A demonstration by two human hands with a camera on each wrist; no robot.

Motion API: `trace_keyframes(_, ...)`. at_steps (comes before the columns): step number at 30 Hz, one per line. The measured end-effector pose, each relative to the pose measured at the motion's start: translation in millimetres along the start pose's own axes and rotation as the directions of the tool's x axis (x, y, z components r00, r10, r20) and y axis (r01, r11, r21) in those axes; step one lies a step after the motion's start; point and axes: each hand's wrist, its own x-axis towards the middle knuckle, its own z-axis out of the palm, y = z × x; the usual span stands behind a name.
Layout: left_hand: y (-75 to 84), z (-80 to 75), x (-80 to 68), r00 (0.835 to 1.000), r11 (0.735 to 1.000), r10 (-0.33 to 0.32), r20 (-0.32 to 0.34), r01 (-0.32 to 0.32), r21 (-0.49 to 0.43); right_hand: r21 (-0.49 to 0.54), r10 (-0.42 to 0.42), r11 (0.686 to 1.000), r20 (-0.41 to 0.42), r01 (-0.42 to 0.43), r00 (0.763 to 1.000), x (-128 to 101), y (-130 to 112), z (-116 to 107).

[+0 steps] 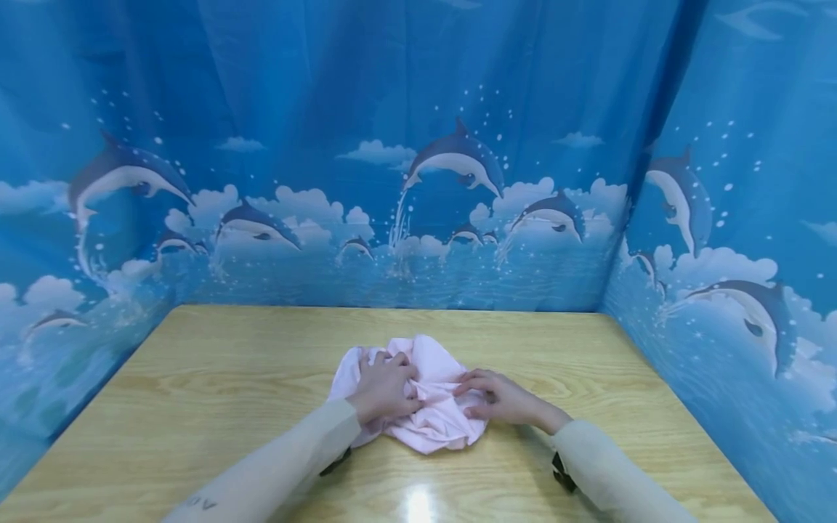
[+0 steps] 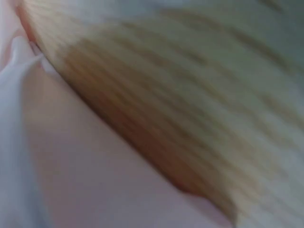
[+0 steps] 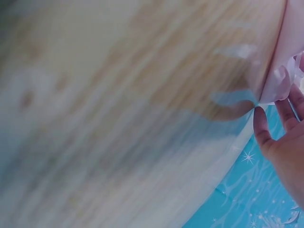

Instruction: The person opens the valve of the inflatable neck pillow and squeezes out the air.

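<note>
A crumpled pink cloth lies bunched on the wooden table, a little toward the near edge and roughly centred between the two side walls. The left hand sits on the cloth's 9 o'clock half, fingers curled down into the folds so that a ridge of fabric gathers under the knuckles — it has hold of the cloth. The right hand rests at the cloth's 3 o'clock side, fingers stretched toward the middle with the tips pressing on the fabric and the thumb tucked at the edge; whether it pinches any of it I cannot tell from here. Both forearms wear pale, cream-coloured sleeves and come in from 6 o'clock, each with a dark strap at the wrist. In the left wrist view everything is blurred: pink fabric fills the 7 o'clock part and wood grain the rest. The right wrist view is blurred too — wood grain across most of it, a fold of pink at 2 o'clock, and the fingers loosely spread just beside that fold. Behind the table, from 9 through 12 to 3 o'clock, hangs a blue curtain printed with leaping dolphins, clouds and sea spray.
</note>
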Motion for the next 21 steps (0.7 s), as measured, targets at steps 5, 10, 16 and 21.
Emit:
trace_keyframes(5,-2.7,1.5,0.0,1.0,0.999,0.014,-0.018,-0.014,-0.032,0.0,-0.002,1.0,-0.003,0.002,1.0,-1.0,-0.4,0.5)
trace_keyframes(10,-3.3,0.5,0.9,0.999,1.0,0.02,0.039,-0.02,0.004,0.028,0.068,0.997,0.006,-0.069,0.998,-2.1,-2.2,1.4)
trace_keyframes(16,-1.0,-2.2,3.1,0.996,0.998,0.014,0.082,-0.019,0.056,0.024,0.111,0.994,-0.01,-0.11,0.994,-2.9,-5.1,4.5)
trace_keyframes(21,-2.5,0.3,3.2,0.998,0.997,0.043,0.035,-0.045,0.06,-0.039,0.114,0.993,-0.034,-0.115,0.993,-3.8,-5.9,6.2)
